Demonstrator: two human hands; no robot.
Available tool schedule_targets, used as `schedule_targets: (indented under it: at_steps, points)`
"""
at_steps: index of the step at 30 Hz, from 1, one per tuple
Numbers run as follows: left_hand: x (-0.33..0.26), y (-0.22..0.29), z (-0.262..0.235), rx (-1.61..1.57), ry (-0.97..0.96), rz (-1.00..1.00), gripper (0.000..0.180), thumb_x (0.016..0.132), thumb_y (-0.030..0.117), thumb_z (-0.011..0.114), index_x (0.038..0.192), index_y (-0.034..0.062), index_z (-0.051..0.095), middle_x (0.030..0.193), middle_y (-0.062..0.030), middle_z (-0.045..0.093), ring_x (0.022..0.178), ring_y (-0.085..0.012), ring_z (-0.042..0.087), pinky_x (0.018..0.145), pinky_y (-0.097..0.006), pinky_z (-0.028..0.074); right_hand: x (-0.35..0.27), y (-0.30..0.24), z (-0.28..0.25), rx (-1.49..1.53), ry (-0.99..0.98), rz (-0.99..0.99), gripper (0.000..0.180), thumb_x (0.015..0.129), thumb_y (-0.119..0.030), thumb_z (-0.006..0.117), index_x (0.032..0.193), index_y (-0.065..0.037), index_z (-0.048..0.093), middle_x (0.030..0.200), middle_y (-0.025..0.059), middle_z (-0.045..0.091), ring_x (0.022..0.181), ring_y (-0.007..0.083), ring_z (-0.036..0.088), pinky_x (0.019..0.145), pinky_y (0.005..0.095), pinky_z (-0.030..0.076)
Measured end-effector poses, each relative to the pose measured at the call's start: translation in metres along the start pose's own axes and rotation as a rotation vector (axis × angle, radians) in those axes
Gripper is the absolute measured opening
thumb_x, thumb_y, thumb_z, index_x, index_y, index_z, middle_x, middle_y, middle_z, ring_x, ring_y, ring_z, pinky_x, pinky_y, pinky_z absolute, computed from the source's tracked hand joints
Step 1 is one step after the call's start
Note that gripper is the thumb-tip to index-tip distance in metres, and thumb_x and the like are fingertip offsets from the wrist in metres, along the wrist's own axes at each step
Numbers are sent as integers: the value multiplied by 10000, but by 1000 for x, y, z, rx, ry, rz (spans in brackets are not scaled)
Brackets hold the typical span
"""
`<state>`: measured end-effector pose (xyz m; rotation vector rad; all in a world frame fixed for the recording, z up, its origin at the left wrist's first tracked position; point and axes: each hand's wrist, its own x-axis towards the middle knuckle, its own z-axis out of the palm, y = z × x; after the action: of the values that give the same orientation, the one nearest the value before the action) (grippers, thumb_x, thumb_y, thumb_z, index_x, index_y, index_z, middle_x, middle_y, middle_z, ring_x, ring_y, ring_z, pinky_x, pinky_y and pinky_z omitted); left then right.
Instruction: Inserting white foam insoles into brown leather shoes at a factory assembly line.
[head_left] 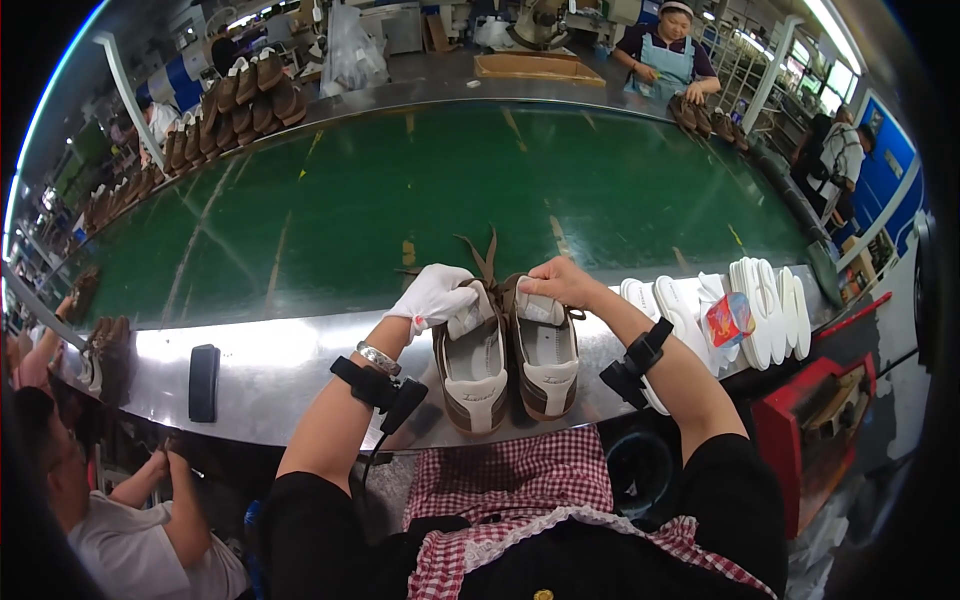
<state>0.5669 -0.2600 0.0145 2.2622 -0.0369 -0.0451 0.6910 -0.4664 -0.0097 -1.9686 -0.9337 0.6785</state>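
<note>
Hands: gloved left hand (432,293) grips left shoe (472,365) tongue, bare right hand (560,282) grips right shoe (545,355); heels toward tabletop (280,370) near edge

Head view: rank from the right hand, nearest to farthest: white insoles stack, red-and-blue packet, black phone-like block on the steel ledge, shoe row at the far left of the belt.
From the right hand:
1. White insoles stack, just right of it on the ledge.
2. Red-and-blue packet, further right, on the insoles.
3. Black block, left on the steel ledge.
4. Shoe row, far left across the belt.
</note>
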Motion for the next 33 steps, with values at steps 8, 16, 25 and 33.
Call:
schedule_targets:
  at_steps: [8, 16, 25, 33]
  points:
    - [-2, -7, 5, -10, 50, 21, 308, 677, 210, 485, 839, -24, 603, 689, -128, 596, 618, -188, 544, 611, -276, 442, 0, -10, 0, -11, -25, 31, 305, 785, -268, 606, 683, 20, 604, 509, -24, 452, 500, 66, 371, 452, 265, 331]
    - [-22, 27, 36, 345, 512, 336, 125, 754, 190, 557, 774, 80, 615, 695, -128, 591, 631, -320, 576, 563, -395, 453, -11, 13, 15, -549, 299, -352, 331, 739, -379, 598, 644, -63, 565, 572, 130, 526, 516, 284, 515, 501, 380, 411]
    - [-75, 123, 75, 483, 396, 574, 425, 665, 132, 591, 1051, -13, 486, 1037, -184, 528, 913, -347, 518, 786, -400, 420, -172, 41, -13, -517, 963, -304, 279, 687, -138, 678, 924, -31, 577, 970, 134, 579, 913, 286, 547, 807, 361, 434]
    - [44, 147, 245, 281, -167, -78, 666, 699, 489, 575, 1069, -49, 447, 955, -232, 576, 912, -309, 575, 782, -375, 455, -252, 143, -58, -758, 816, 726, 384, 690, -325, 680, 860, 7, 584, 884, 159, 591, 872, 283, 563, 739, 367, 469]
